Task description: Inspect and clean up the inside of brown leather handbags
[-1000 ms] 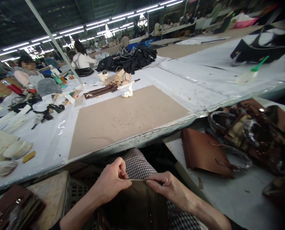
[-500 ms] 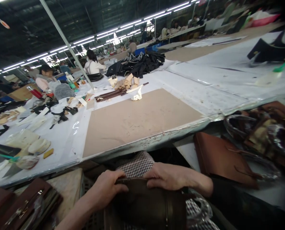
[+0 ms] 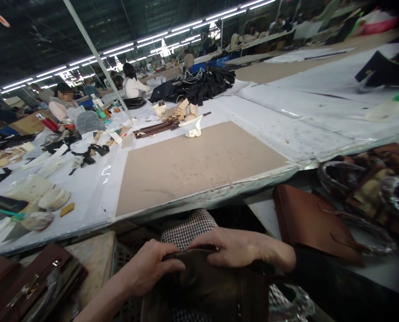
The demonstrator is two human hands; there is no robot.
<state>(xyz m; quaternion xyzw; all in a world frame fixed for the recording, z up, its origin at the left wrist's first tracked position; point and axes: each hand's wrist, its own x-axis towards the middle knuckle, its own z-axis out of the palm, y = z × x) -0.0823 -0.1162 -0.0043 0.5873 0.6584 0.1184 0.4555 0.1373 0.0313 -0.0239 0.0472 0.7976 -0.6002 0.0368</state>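
A dark brown handbag [image 3: 206,286] lies across my lap, over black-and-white checked cloth [image 3: 193,228]. My left hand [image 3: 155,264] grips its upper edge at the left, with the thumb on the near side. Farther right along that same edge, my right hand [image 3: 229,248] is closed on the bag, its fingers curled over the rim. The bag's lower part runs out of view at the bottom. Clear plastic wrapping [image 3: 298,302] shows at its right side.
The worktable [image 3: 95,188] in front carries a tan board [image 3: 199,165], brown strips [image 3: 159,129] and a heap of black pieces [image 3: 199,85]. Brown bags lie at my right [image 3: 307,219] and left [image 3: 35,286]. Co-workers sit farther back, one in white [image 3: 132,85].
My right hand has shifted left along the bag's upper edge, closer to my left hand. The upper edge looks more parted now. The view has tilted slightly.
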